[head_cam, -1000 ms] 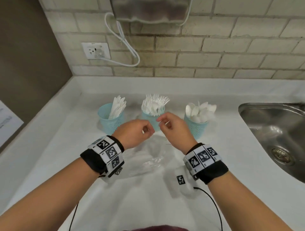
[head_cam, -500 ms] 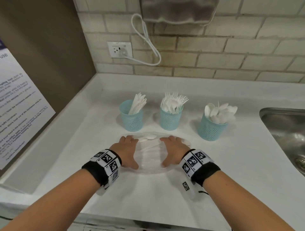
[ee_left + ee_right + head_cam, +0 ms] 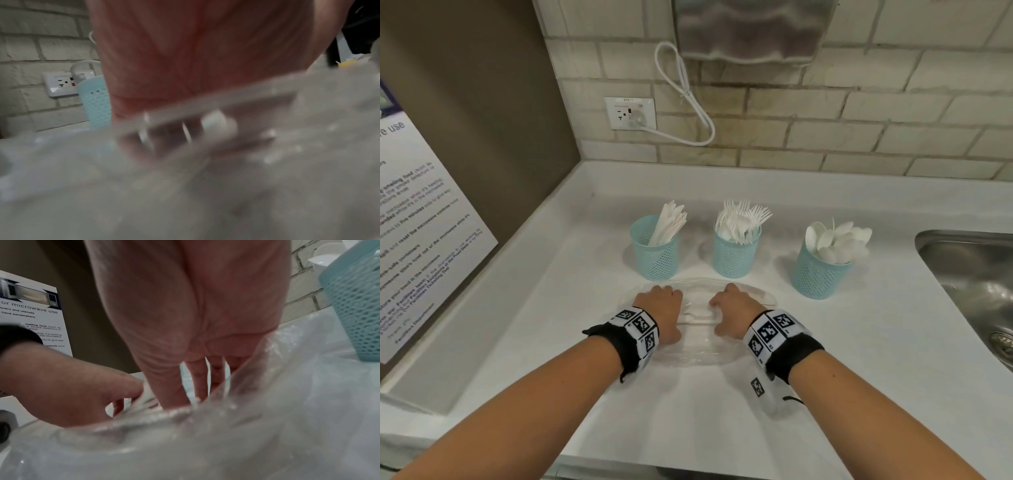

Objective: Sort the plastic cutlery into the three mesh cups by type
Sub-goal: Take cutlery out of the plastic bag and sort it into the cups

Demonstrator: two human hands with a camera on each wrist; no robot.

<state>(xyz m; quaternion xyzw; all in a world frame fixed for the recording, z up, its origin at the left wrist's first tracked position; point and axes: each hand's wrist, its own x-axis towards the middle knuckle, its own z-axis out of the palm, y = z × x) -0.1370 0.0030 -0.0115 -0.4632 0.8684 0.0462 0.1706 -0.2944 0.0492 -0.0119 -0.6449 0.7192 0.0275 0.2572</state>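
Cutlery (image 3: 702, 313), white and faint, is seen through a clear plastic bag (image 3: 688, 356) lying flat on the counter (image 3: 859, 342) toward its front edge; the pieces are judged light, thin, stiff and somewhat slippery, best taken by the handle through the bag's mouth; the film itself is soft, crinkled and likely slick. The left hand (image 3: 661, 311) and right hand (image 3: 734, 313) are curled onto the bag's top with the film gathered under the fingers, though exact pinching cannot be told. Behind the bag, three mesh cups are ranged: knives cup (image 3: 654, 253), forks cup (image 3: 736, 251), spoons cup (image 3: 820, 274); a sink (image 3: 969, 274) is set at the counter's right edge.
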